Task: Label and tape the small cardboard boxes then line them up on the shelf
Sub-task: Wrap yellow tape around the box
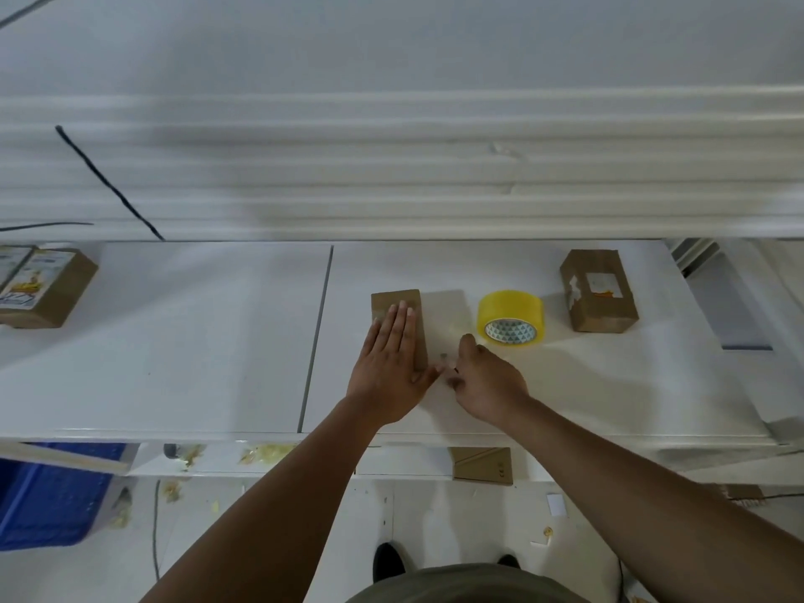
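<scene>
Nearest the lens: a dark green shirt hem at the bottom edge, dark shoes on the pale floor beneath, and two bare forearms reaching up and away to a white shelf.

On that shelf, under the left hand, a small cardboard box: long axis running away from the body toward the wall, far end short and square, near end covered by the palm. Left hand spread flat, fingers together and extended, pressing down on the box top, gripping nothing.

Just right of the box's near corner, the right hand: fingers curled in, thumb and fingertips pinched close together right beside the left thumb. Impossible to tell whether anything is pinched there; blurred at that spot.

Beyond the right hand, near its knuckles, a roll of yellow tape lying tilted, patterned core facing the camera. Further right, apart from both hands, a second cardboard box with a torn white label, long axis also pointing away. Far left, at the shelf's edge, a labelled box, angled.

Below the shelf, left, a blue bin.
</scene>
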